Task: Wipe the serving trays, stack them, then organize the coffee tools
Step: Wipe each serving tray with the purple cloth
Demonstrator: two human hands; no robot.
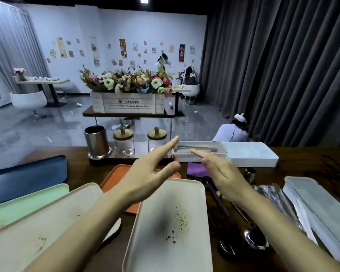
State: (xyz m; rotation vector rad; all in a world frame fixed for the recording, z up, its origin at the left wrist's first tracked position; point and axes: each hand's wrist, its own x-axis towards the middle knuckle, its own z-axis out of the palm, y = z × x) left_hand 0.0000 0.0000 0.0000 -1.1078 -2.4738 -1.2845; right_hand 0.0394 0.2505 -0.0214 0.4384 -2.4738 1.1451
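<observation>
A cream tray (171,222) with dark crumbs lies in front of me. Beside it lie another cream tray (33,230), a green tray (22,205), a blue tray (26,177) and an orange tray (114,177). My left hand (151,171) and my right hand (222,173) hover above the trays with straight fingers, holding nothing. A purple cloth (194,169) lies just beyond my right hand. Dark tongs (214,191) and metal spoons (253,234) rest on the wood to the right of the crumbed tray.
A white open box (200,152) with utensils and its lid (251,154) sit at the back right. A steel cup (97,142) and two glass jars (124,143) stand behind the trays. A grey case (322,211) lies at right. People work farther back.
</observation>
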